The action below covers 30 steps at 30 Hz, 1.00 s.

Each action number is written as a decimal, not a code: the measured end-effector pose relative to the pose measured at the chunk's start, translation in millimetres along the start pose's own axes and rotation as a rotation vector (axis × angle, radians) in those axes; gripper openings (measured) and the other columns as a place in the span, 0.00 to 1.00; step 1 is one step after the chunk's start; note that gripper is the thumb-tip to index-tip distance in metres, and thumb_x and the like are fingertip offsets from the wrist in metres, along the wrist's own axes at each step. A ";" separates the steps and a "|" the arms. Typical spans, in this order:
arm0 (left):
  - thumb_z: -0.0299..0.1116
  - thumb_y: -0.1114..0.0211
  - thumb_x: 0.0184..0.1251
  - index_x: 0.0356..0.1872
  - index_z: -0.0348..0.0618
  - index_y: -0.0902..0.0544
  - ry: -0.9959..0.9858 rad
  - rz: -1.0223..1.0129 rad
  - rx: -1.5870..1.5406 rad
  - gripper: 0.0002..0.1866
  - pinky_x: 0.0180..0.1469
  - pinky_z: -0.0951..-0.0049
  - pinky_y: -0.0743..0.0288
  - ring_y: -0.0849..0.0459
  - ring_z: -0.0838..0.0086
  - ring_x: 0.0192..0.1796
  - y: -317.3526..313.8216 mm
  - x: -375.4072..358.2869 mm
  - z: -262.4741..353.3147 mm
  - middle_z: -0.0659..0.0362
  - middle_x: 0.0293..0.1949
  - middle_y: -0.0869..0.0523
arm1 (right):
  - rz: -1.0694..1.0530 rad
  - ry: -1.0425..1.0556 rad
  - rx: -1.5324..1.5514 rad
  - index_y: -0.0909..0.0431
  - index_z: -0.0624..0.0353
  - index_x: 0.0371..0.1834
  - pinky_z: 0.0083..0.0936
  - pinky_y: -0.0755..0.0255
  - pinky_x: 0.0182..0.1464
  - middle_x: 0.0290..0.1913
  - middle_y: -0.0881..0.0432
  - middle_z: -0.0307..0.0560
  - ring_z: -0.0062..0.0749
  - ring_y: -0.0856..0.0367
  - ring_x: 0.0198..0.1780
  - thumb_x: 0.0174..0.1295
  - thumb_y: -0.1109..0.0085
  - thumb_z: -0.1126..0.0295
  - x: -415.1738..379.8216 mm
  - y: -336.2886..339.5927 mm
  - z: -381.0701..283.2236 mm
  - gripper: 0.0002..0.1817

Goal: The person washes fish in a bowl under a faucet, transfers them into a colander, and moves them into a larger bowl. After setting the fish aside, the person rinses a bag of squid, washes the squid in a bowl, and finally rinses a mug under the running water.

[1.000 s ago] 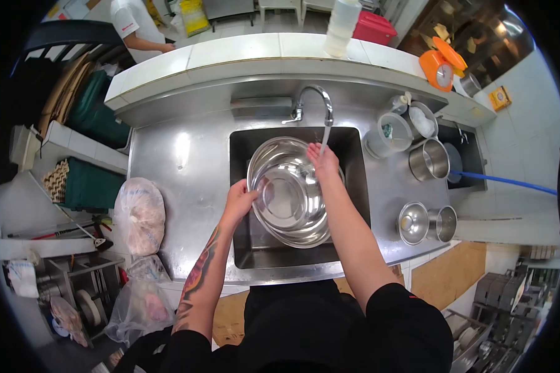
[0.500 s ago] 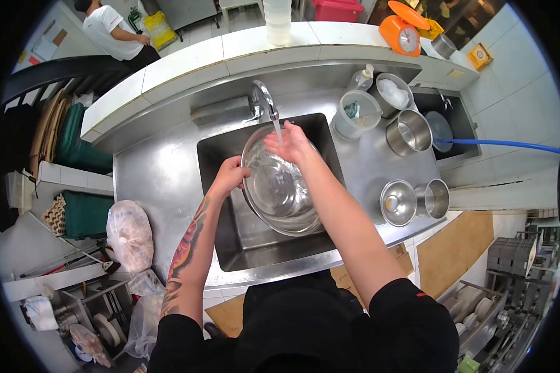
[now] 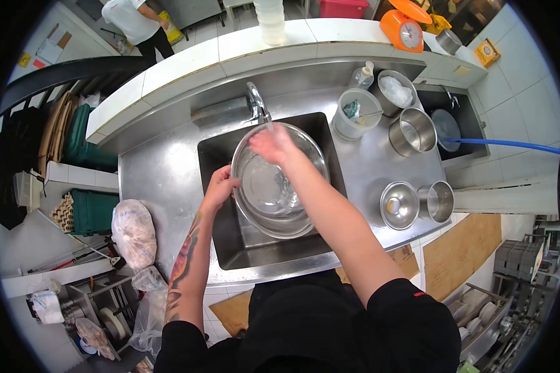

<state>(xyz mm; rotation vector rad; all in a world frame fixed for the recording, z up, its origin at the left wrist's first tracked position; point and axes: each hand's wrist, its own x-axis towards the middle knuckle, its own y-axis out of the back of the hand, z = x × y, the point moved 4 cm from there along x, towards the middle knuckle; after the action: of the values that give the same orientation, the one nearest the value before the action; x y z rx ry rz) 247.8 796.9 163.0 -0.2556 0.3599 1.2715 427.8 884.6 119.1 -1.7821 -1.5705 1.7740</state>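
Left hand point(image 3: 220, 187) clamped on rim of steel bowl point(image 3: 311, 171) inside sink point(image 3: 274, 256). Right hand point(image 3: 272, 144), apart from left, extended under faucet point(image 3: 254, 98) over bowl. Steel counter point(image 3: 158, 168) surrounded sink. Co-worker point(image 3: 129, 22) stood beyond tiled ledge point(image 3: 186, 62).

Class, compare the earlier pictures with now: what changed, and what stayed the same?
The right hand has moved left, from the far-right rim of the bowl to above its far part. Nothing was grasped or released. The left hand still grips the left rim; the bowl stays in the sink.
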 end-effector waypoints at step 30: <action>0.28 0.34 0.52 0.27 0.43 0.27 -0.519 0.183 1.013 0.08 0.58 0.46 0.27 0.20 0.51 0.32 -47.1 -87.7 -12.8 0.53 0.25 0.21 | 0.060 -0.023 0.113 0.29 0.71 0.51 0.63 0.21 0.54 0.46 0.20 0.67 0.58 0.16 0.46 0.76 0.65 0.65 8.9 13.5 17.9 0.19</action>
<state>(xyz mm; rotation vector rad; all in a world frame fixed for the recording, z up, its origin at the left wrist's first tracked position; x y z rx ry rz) 269.5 701.6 185.9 0.9663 0.5340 1.1366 418.1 876.0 98.8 -1.7802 -1.4084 1.8761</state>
